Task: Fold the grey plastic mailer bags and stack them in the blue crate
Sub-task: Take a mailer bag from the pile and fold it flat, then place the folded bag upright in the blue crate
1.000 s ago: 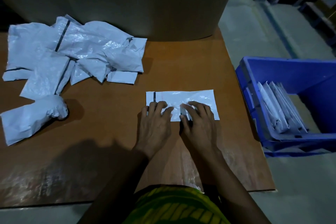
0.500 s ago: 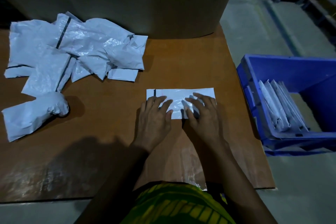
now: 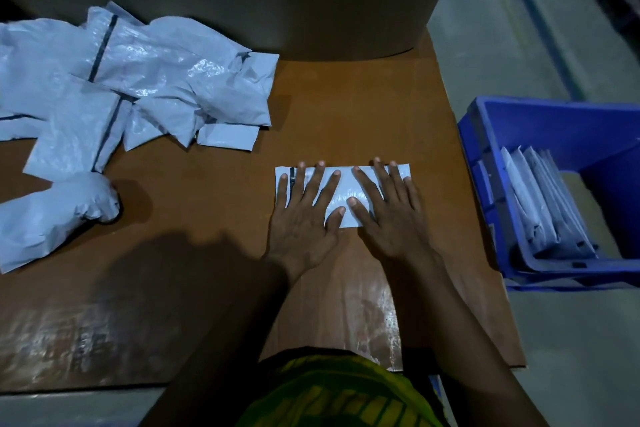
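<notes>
I'm pressing left hand and right hand flat, fingers straight, on the bag on the table, its long axis running nine-to-three; the crate is sitting at three o'clock, nearer my right hand.

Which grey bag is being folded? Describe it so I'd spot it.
On the brown table, toward the blue plastic crate, lies a flat rectangular grey plastic mailer bag. Unlike the crumpled grey bags at left, the left hand and right hand press on it.
</notes>
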### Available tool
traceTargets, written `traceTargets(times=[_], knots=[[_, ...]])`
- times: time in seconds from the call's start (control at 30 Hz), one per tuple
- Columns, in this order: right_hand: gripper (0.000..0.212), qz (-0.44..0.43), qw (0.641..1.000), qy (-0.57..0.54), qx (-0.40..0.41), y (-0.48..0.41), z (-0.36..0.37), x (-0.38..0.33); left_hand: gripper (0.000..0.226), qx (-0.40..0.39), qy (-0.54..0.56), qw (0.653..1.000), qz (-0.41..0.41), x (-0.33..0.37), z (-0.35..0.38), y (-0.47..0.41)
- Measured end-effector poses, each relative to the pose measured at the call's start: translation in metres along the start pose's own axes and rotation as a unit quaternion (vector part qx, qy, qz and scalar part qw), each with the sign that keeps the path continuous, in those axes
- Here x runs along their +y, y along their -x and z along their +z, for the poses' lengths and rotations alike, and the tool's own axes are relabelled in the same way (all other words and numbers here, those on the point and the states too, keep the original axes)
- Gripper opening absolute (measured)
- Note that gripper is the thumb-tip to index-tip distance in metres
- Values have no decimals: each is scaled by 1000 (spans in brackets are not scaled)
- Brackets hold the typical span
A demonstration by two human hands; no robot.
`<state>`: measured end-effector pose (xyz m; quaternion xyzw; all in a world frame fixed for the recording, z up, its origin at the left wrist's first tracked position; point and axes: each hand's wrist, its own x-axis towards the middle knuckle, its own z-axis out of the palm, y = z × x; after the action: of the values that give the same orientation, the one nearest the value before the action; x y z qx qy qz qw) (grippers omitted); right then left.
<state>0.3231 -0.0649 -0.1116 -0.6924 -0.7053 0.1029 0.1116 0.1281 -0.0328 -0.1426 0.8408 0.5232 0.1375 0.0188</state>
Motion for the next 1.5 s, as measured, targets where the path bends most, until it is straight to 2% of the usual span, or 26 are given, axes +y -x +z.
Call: traceTargets(times=[0.2, 0.3, 0.43, 0.53, 0.63, 0.73, 0.9, 0.97, 1.07, 1.23, 1.5], knots=[[64, 3, 1000, 20, -8, -3, -1, -2, 66, 16, -20, 1000, -8, 2, 1, -2], [63, -1, 999, -35, -18, -2, -8, -3, 65, 6, -25, 1000, -17, 3, -5, -1], [55, -1, 983, -165, 78, 19, -27, -4, 61, 11, -13, 997, -75, 6, -22, 11], [30, -48, 983, -86, 153, 35, -28, 5, 52, 54, 14, 995, -84, 5, -35, 26], [14, -79, 983, -31, 165, 37, -18, 10, 42, 74, 39, 996, -41, 7, -40, 34], [12, -82, 981, -15, 177, 36, -12, 4, 33, 71, 64, 995, -5, 9, -41, 33], [4, -102, 966, -17, 235, 37, -27, -2, 33, 70, 58, 995, 28, 7, -48, 26], [10, -97, 965, -14, 243, 42, -35, -1, 25, 114, 57, 991, 45, 7, -56, 19], [34, -79, 973, 32, 214, 50, -44, 5, 22, 167, 62, 981, 70, 10, -70, 10], [13, -71, 947, 33, 311, 55, -67, 14, 20, 179, 59, 974, 122, 16, -89, -9], [13, -10, 928, 41, 371, 87, -136, 30, 18, 196, 132, 948, 211, 66, -132, -73]])
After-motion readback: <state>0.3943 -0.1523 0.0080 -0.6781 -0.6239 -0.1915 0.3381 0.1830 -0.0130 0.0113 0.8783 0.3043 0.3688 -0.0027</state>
